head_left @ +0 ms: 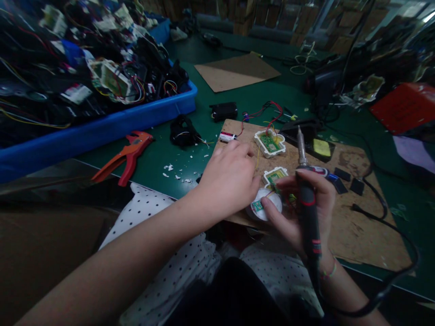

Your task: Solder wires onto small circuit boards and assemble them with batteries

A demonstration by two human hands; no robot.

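My right hand [317, 199] is closed around a black soldering iron [308, 203], whose metal tip points up and away from me. Its thumb also presses on a round white part [270, 206] with a small green circuit board at the front edge of the brown work board. My left hand [233, 174] rests palm down over the left of that board, fingers curled under; what they hold, if anything, is hidden. Just beyond its knuckles is a small cylindrical cell [227, 136] with red wires. Two white-framed circuit boards lie close by, a farther one [271, 144] and a nearer one [274, 175].
A blue bin [163, 111] heaped with wired parts stands at the left. Red-orange cutters [127, 156] lie before it, near white scraps. A soldering-iron stand with a yellow sponge [321, 147] and a red box [404, 108] are at the right. The iron's cable crosses the brown board [367, 235].
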